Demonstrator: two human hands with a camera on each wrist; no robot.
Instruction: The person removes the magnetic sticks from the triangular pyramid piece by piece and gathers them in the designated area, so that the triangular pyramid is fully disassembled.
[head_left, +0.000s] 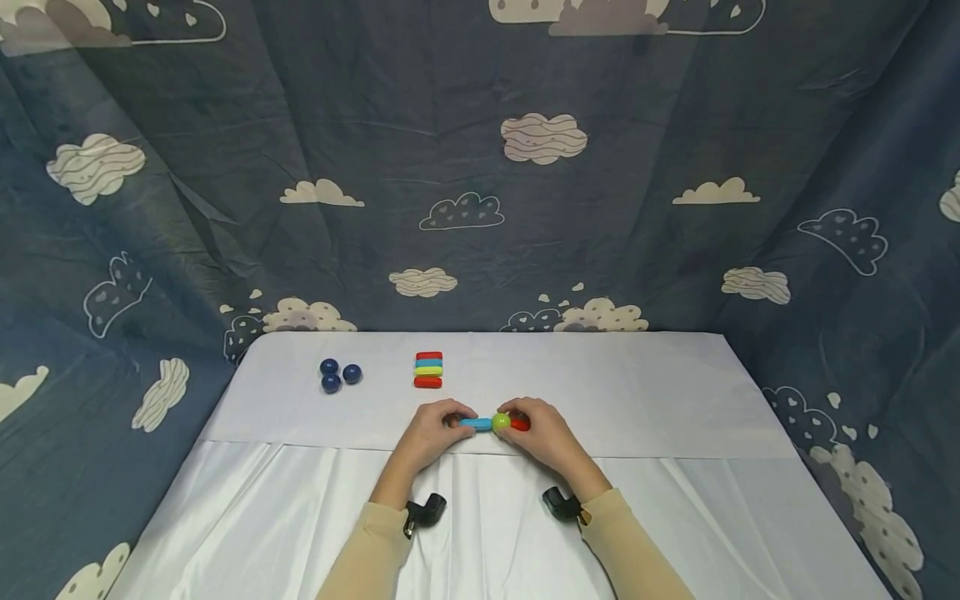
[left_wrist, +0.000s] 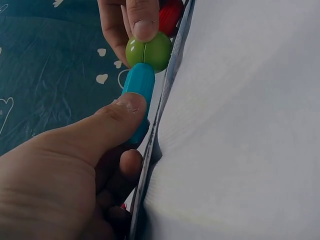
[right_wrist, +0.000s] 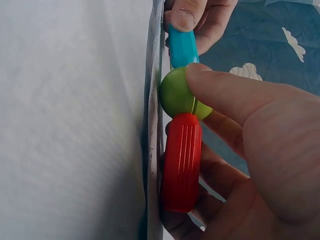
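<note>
In the head view a light-blue stick (head_left: 477, 424), a green ball (head_left: 501, 422) and a red stick (head_left: 519, 424) form one row above the white table. My left hand (head_left: 437, 432) pinches the blue stick between thumb and fingers. The thumb of my right hand (head_left: 546, 430) lies on the ball, with fingers behind it, so this hand grips the ball. From the ball's near side, in the right wrist view, the ribbed red stick (right_wrist: 182, 162) extends along the right fingers. At its opposite side the ball (left_wrist: 157, 51) meets the blue stick's end in the left wrist view.
Three dark-blue balls (head_left: 331, 383) sit together at the back left of the white table (head_left: 600, 392). Right of them, several short sticks (head_left: 428, 371) in red, blue and yellow-green lie stacked side by side. A dark cloud-print curtain (head_left: 465, 167) hangs behind the table.
</note>
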